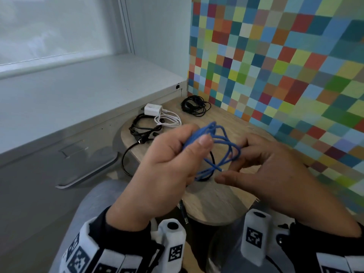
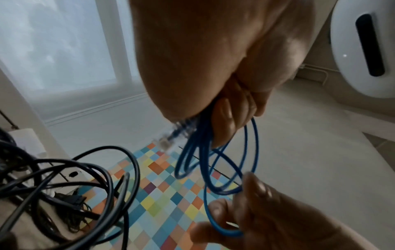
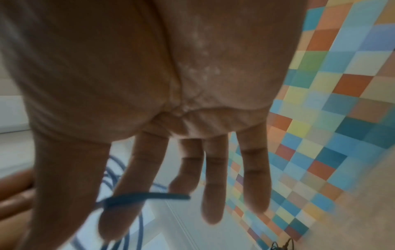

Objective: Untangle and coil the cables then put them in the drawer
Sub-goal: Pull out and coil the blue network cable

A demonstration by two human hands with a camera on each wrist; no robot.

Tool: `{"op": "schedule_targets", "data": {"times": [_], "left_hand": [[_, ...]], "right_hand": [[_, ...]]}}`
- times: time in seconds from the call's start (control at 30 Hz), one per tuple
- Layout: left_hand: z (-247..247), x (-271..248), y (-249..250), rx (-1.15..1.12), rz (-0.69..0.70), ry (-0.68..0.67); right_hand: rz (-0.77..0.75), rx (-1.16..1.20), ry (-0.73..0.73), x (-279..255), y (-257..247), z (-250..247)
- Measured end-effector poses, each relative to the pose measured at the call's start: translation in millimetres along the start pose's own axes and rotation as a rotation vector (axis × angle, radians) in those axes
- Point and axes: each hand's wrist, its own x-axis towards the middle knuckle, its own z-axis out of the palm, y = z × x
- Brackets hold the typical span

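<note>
The blue network cable [image 1: 214, 146] is held in the air above the near half of the small round wooden table [image 1: 216, 198], gathered into several loose loops. The left hand [image 1: 167, 160] grips the bunched strands between thumb and curled fingers, and the left wrist view shows the clear plastic plug [image 2: 169, 140] poking out just under that grip. The right hand [image 1: 275, 170] is spread, its fingers long and nearly straight; 1 strand crosses the index finger in the right wrist view, and the fingertips [image 2: 256, 184] hook the far end of the loops without closing on them.

This cable looks thin, light and springy, so I judge the loops will try to fan open when released. The jacket looks smooth and could slide through a slack grip. The best hold seems to be where the strands bundle together, near the plug, with the other hand guiding each turn; the plug's latch tab is the fragile part and should not be bent.

At the table's far edge lie a coiled black cable [image 1: 195, 106], a white charger [image 1: 151, 109] with its white cord [image 1: 169, 120], and a tangled black cable [image 1: 141, 129] trailing over the left edge. No drawer can be identified with certainty.
</note>
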Motion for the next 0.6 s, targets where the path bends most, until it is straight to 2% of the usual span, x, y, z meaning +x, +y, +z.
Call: {"op": "schedule_targets", "data": {"times": [0.1,0.23,0.37,0.47,0.53,0.6], "left_hand": [[8.0,-0.6,-0.6,-0.156,-0.052,-0.071],[6.8,0.2,-2.0,-0.464,-0.104,-0.073],[4.6,0.2,-4.5,-0.612,-0.154,-0.124],[4.8,0.0,-4.4,-0.671,-0.193,-0.102],[4.0,0.5,-2.1,-0.695,-0.198,-0.075],[2.5,1.2,0.5,-0.727,-0.195,-0.062]], "right_hand": [[0.017,0.129,0.163,0.9,-4.9,4.7],[0.014,0.299,0.339,2.3,-9.2,15.6],[-0.006,0.439,0.332,4.3,-13.9,31.8],[-0.087,0.550,0.332,4.3,-15.3,39.3],[-0.146,0.538,0.318,4.3,-16.1,42.3],[-0.142,0.527,0.297,4.9,-17.6,44.2]]}}
